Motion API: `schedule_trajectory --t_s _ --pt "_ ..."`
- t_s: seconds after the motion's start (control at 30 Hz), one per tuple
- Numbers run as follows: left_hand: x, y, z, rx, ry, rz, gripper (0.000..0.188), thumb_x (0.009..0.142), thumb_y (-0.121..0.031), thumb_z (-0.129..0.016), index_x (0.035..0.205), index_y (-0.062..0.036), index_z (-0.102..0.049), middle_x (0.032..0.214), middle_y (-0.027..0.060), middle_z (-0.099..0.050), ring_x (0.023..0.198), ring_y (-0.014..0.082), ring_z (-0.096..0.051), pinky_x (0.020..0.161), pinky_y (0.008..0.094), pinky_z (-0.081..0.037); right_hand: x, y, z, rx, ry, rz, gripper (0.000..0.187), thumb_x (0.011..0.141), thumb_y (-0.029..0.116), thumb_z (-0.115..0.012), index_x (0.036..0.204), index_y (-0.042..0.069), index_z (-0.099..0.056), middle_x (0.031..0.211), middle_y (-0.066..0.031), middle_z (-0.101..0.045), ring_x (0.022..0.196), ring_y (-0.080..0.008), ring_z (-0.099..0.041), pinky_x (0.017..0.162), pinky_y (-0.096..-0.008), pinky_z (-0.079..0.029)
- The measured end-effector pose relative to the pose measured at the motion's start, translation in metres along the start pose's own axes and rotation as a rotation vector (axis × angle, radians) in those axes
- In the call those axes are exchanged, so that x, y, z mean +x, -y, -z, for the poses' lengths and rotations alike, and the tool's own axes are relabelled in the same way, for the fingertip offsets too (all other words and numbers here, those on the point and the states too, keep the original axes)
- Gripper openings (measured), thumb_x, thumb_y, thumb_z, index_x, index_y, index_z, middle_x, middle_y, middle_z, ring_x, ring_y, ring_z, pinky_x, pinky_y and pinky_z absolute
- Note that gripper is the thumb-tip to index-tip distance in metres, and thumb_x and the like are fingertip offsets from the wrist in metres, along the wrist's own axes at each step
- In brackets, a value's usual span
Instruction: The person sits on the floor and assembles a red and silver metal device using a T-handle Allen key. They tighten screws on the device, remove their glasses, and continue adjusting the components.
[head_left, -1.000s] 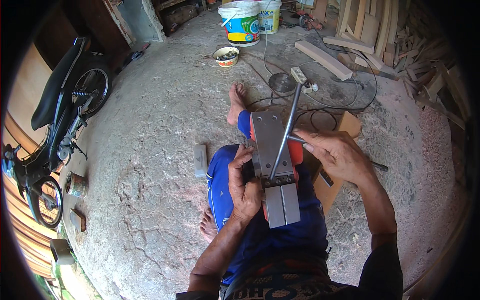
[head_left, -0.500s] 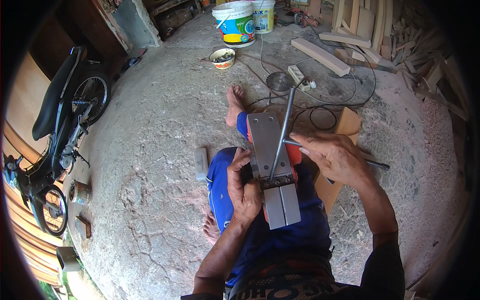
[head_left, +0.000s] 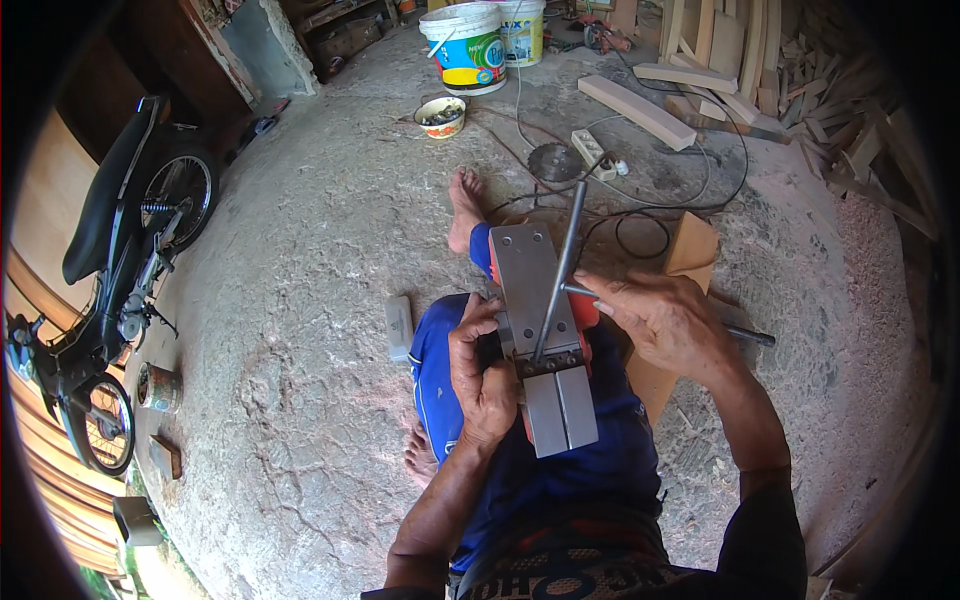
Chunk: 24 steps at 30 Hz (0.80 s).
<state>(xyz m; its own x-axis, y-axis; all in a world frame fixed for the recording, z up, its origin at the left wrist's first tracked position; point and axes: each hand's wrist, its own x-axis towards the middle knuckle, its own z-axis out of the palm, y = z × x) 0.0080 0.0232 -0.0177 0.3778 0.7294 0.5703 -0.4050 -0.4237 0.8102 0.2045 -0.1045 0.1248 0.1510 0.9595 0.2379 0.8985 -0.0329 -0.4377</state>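
An electric hand planer (head_left: 522, 270) lies upside down across my lap, its grey metal sole facing up and bits of red body showing at the sides. My left hand (head_left: 482, 378) is wrapped round its left side near the blade slot. A steel T-shaped wrench (head_left: 571, 235) leans over the sole, its lower tip at the small bolts (head_left: 552, 364) of the blade slot. On the right, my right hand (head_left: 660, 318) closes on the wrench's side arm, fingertips near the joint. My blue trousers (head_left: 447, 385) show beneath the planer.
A wooden board (head_left: 692, 247) and a dark rod (head_left: 750, 335) lie just beyond my right hand. Ahead are a circular saw blade (head_left: 556, 162), a power strip (head_left: 593, 152), looping cables, a bowl (head_left: 441, 117) and paint buckets (head_left: 465, 50). A whetstone-like grey block (head_left: 399, 328) is left of my knee.
The whole view has shifted very slightly left. My hands keep their grips, and the wrench and planer stay in nearly the same position.
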Motion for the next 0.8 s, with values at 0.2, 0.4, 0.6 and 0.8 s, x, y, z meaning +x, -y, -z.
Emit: schedule_trajectory --t_s 0.2,0.4,0.6,0.8 --pt "0.000 0.001 0.001 0.003 0.013 0.007 0.052 0.072 0.010 -0.039 0.121 -0.0019 -0.052 0.137 0.0196 -0.058 0.151 0.0441 -0.034 0.126 0.0570 -0.019 -0.002 -0.012 -0.009 -0.003 -0.078 0.086 0.052 0.092 0.006 -0.069 0.142 0.017 -0.064 0.084 -0.0122 -0.067 0.072 -0.0308 -0.068 0.065 -0.0430 -0.055" --pt "-0.001 0.001 0.000 0.011 0.011 0.015 0.051 0.073 0.009 -0.038 0.121 -0.0017 -0.052 0.137 0.0192 -0.058 0.151 0.0441 -0.034 0.126 0.0567 -0.019 0.000 -0.002 -0.004 0.059 -0.021 0.027 0.046 0.093 0.001 -0.069 0.138 0.010 -0.067 0.101 -0.0155 -0.073 0.084 -0.0309 -0.073 0.073 -0.0403 -0.058" --pt "-0.001 -0.001 -0.002 0.026 -0.013 0.009 0.051 0.073 0.009 -0.038 0.120 -0.0020 -0.052 0.135 0.0191 -0.059 0.149 0.0423 -0.038 0.126 0.0570 -0.019 0.002 0.001 -0.004 0.045 -0.023 0.030 0.043 0.093 -0.001 -0.068 0.136 0.007 -0.068 0.108 -0.0171 -0.075 0.089 -0.0300 -0.076 0.075 -0.0398 -0.060" --pt "0.000 -0.001 -0.002 0.047 -0.002 -0.010 0.050 0.073 0.009 -0.038 0.119 -0.0022 -0.052 0.133 0.0191 -0.061 0.146 0.0409 -0.042 0.127 0.0576 -0.019 0.001 0.010 0.004 -0.011 0.036 -0.041 0.044 0.093 -0.001 -0.068 0.137 0.007 -0.067 0.109 -0.0173 -0.076 0.092 -0.0299 -0.076 0.076 -0.0397 -0.061"
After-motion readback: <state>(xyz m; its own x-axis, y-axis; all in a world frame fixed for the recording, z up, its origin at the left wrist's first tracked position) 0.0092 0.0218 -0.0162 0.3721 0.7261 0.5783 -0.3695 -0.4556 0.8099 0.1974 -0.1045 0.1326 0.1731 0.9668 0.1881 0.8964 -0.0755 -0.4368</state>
